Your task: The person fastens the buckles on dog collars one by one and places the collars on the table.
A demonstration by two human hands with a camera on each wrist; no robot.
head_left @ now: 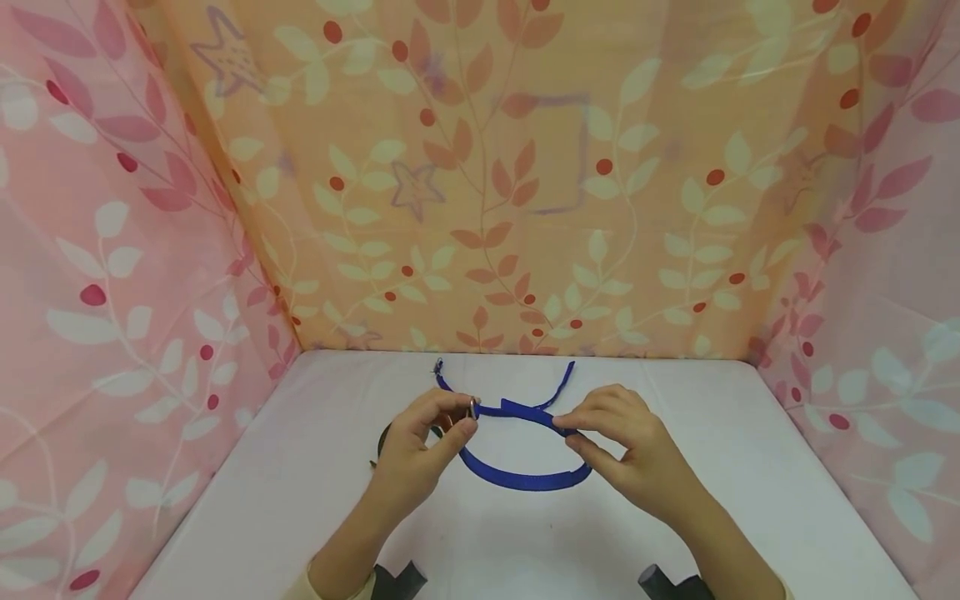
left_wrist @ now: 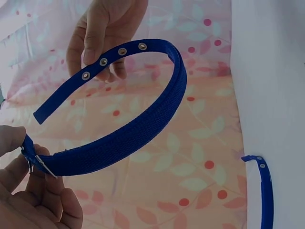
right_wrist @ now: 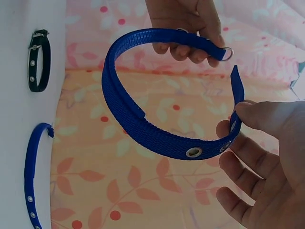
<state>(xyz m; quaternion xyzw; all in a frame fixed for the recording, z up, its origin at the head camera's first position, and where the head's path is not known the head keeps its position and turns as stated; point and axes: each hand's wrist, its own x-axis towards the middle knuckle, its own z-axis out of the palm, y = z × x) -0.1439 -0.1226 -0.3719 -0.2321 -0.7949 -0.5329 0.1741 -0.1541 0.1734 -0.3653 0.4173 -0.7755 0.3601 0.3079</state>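
A blue webbing collar (head_left: 525,481) is held up above the table, bent into a loop whose ends are apart. My left hand (head_left: 420,442) pinches its buckle end; the metal buckle (left_wrist: 45,165) shows beside those fingers in the left wrist view. Near the opposite end, my right hand (head_left: 626,442) pinches the strap between thumb and fingers. Metal eyelets (left_wrist: 104,62) run along that part, some covered by the fingers in the right wrist view. The free tip of the strap points toward the buckle end without touching it.
A second blue collar (head_left: 562,387) lies on the white table (head_left: 300,500), behind the held one. Left of it lies a black collar (right_wrist: 40,64), partly hidden by my left hand in the head view. Patterned curtains (head_left: 480,167) enclose the back and both sides.
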